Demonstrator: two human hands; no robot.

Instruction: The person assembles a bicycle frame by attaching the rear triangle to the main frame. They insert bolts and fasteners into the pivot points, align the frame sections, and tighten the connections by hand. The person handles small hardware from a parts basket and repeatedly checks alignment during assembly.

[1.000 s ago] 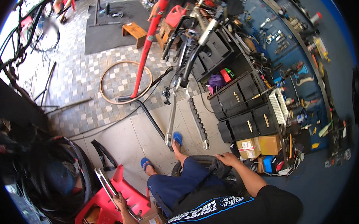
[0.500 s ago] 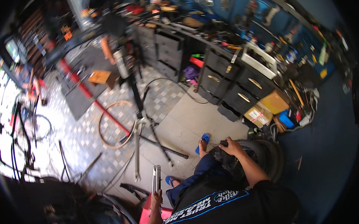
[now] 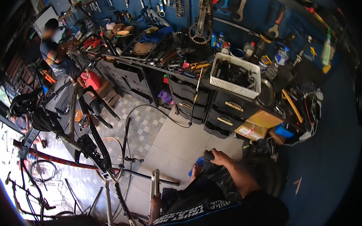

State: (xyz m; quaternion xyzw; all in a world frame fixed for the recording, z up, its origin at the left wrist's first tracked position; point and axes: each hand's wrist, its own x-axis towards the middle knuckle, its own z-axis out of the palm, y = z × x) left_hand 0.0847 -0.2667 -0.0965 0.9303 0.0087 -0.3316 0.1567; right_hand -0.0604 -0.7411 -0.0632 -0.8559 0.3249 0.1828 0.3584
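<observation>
My left hand (image 3: 155, 204) is wrapped round a silver two-pronged metal part (image 3: 155, 182), apparently a bicycle frame piece, which points away from me. My right hand (image 3: 219, 156) is closed on a small dark object (image 3: 209, 155); its kind is too unclear to name. Beneath the right hand shows my blue slipper (image 3: 200, 162). Just beyond my left hand, a bicycle frame (image 3: 94, 147) hangs over the floor, held up by a repair stand.
A long black workbench carries a white basket (image 3: 256, 92) of small parts. Tools hang on the blue wall (image 3: 185, 20). A cardboard box (image 3: 250, 131) stands by the drawers. Black tyres (image 3: 268, 171) lie right of me. Another person (image 3: 52, 50) works at the far left bench.
My view has turned and moved toward the bench, bringing the hanging bicycle and the other person into sight. Both hands keep hold of their things.
</observation>
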